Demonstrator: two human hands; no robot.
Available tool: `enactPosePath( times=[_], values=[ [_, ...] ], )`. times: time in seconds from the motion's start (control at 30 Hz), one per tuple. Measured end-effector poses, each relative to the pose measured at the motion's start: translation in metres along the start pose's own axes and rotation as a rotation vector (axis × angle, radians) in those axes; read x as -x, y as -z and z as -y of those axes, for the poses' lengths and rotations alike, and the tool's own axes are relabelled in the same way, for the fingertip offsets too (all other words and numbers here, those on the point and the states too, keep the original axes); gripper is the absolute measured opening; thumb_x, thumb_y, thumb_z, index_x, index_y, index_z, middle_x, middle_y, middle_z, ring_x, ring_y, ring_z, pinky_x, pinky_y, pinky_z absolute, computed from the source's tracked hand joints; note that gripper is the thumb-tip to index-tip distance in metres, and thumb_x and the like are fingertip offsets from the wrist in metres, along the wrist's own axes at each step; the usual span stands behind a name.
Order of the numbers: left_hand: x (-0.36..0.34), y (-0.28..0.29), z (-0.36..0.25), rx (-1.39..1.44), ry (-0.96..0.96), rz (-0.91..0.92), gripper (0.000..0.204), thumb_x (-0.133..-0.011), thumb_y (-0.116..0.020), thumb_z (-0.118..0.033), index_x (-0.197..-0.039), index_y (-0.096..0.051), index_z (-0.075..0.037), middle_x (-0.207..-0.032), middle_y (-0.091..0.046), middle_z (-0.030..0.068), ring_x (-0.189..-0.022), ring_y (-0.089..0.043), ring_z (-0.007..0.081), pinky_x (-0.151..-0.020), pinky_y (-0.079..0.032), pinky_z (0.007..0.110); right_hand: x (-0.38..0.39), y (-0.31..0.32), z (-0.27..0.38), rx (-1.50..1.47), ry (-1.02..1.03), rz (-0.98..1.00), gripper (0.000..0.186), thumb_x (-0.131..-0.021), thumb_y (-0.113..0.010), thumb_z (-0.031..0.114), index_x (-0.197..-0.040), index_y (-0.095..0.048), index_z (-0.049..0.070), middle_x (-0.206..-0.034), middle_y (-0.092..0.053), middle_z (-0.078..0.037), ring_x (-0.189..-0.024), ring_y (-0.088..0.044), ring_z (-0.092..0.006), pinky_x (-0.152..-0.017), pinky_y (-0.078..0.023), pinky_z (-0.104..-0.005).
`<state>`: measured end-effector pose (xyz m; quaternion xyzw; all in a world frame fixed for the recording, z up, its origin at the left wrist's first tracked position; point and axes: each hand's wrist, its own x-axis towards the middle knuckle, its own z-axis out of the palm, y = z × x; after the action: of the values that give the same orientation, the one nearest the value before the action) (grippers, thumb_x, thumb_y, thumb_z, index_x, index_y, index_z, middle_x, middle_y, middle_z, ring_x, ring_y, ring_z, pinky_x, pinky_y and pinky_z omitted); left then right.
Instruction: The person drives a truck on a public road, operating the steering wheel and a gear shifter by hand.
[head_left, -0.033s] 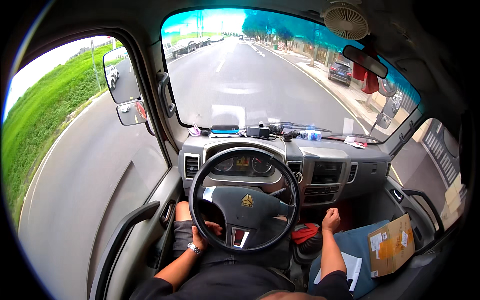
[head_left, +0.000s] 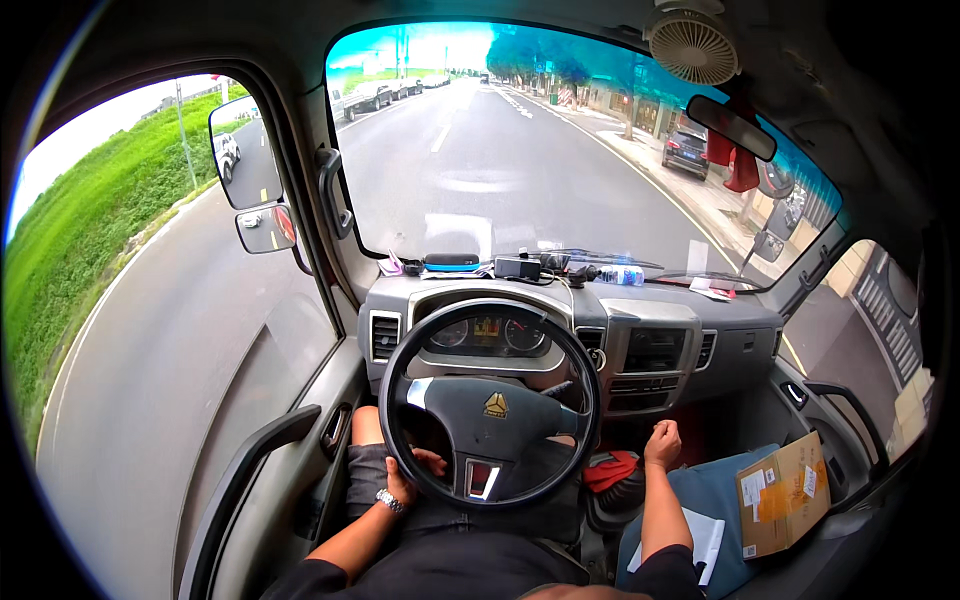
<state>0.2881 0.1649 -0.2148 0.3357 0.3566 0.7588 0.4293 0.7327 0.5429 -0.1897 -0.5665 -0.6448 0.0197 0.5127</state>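
Observation:
The black steering wheel (head_left: pixel 492 508) stands in front of me, with a gauge cluster (head_left: pixel 487 336) behind it. At its lower left, my left hand (head_left: pixel 402 480) is closed round the rim, fingers showing inside it and a metal watch (head_left: pixel 390 500) on the wrist. My right hand (head_left: pixel 662 444) is closed in a fist right of the wheel, over the passenger side of the gear lever area. Whatever it may hold is hidden. Nearest to it are a red cloth (head_left: pixel 608 470) and the dark gear lever boot (head_left: pixel 624 494).
A taped cardboard box (head_left: pixel 770 535) and white papers (head_left: pixel 703 545) lie on the blue-grey seat (head_left: pixel 690 485). Along the dashboard sit a blue-black case (head_left: pixel 452 262), a black box (head_left: pixel 517 267) and a plastic bottle (head_left: pixel 620 274). Outside, a dark car (head_left: pixel 686 150) is parked right of the road (head_left: pixel 450 180).
The parked car and roadside have shifted slightly toward me in the windshield. Both my hands keep their places.

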Motion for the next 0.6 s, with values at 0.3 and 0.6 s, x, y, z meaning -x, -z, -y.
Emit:
enactPosePath(
  times=[0.3,0.6],
  values=[
    [0.019,-0.003,-0.001,-0.125,0.064,0.108,0.121,-0.066,-0.041,-0.107,-0.115,-0.065,0.001,-0.112,-0.069,0.0162,-0.099,-0.065,0.0225,-0.094,-0.052,0.036,-0.008,0.015,0.02,-0.002,0.013,-0.013,0.019,-0.098,-0.054,0.019,-0.086,-0.063,0.008,-0.081,-0.07,-0.013,-0.075,-0.068,-0.0387,-0.067,-0.052,-0.0499],
    [0.056,0.004,0.009,-0.19,0.173,0.127,0.1,-0.069,-0.061,-0.097,-0.113,-0.06,-0.007,-0.113,-0.065,0.0051,-0.104,-0.062,0.0178,-0.099,-0.048,0.033,0.011,0.038,0.012,0.023,-0.023,-0.023,0.023,-0.099,-0.054,0.022,-0.085,-0.063,0.007,-0.08,-0.07,-0.014,-0.076,-0.069,-0.038,-0.069,-0.052,-0.0493]
  ],
)
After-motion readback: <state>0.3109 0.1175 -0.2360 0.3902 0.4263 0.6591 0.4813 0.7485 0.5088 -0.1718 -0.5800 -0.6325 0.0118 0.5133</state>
